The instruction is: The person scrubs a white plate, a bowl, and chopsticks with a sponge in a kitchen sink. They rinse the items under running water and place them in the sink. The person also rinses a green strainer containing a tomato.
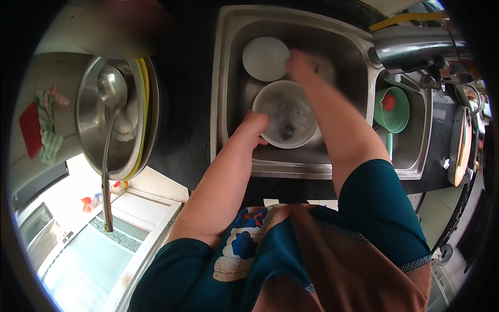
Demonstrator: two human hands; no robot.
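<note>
In the large basin of a stainless steel sink [218,89] stands a white bowl [304,134] with water and a dark, blurred thing in it. My left hand [256,124] grips the bowl's left rim. Farther back, a round white dish [266,58] lies in the basin, and my right hand [301,65] is at its right edge. The right fingers are blurred and partly hidden, so whether they grip the dish is unclear. A pale, blurred patch shows just right of that hand.
A green dipper [401,117] with a red thing in it sits in the small right basin. Steel bowls [87,117] and a long ladle [111,128] are at the left. Metal cookware [413,45] stands at the back right, a round wooden board [462,152] at the right.
</note>
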